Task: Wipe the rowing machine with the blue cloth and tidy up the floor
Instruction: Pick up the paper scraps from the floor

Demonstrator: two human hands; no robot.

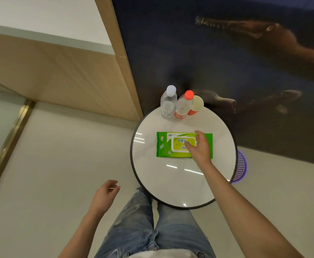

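Note:
A green pack of wet wipes [166, 146] lies flat in the middle of a round white table [171, 183]. My right hand [200, 148] is over the pack's right half, fingers relaxed and reaching onto its lid flap; I cannot tell whether it touches. My left hand [106, 194] hangs over the floor left of the table, fingers loosely curled, holding nothing. No blue cloth and no rowing machine are in view.
At the table's far edge stand a white-capped clear bottle [168, 103], a red-capped bottle [184, 105] and a paper cup [196, 105]. A purple basket [240, 166] sits on the floor behind the table's right side. A dark mural wall [226, 53] is close behind.

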